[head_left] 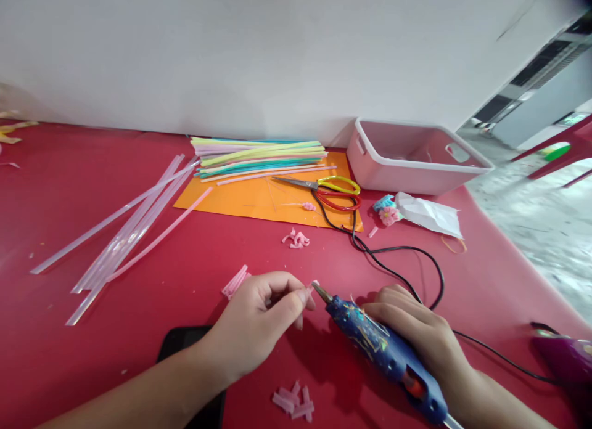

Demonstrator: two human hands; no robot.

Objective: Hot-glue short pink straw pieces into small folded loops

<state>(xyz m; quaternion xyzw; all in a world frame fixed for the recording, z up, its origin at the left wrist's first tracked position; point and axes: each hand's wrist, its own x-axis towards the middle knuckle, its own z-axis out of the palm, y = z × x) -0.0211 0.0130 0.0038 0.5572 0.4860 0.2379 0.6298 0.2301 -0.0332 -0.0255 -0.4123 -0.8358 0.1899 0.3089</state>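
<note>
Between the thumb and fingers of my left hand (263,321) is a small pink pipe cleaner piece (311,288), pinched near its end. My right hand (419,330) is wrapped round a blue glue gun (370,339), whose metal nozzle touches or nearly touches that piece. Beyond my hands lie curled pink pieces (296,238). Beside my left hand is a small bundle of straight pink pieces (235,281), and closer to me are several short pink pieces (293,401). A dark phone-like slab (185,338) is partly hidden under my left forearm.
Clear glue sticks (134,225) lie left on the red table (83,188). Coloured pipe cleaners (263,155) and scissors (324,187) rest on orange paper (222,202). A pink bin (411,173) stands at back right. The black cord (393,249) loops across the right side.
</note>
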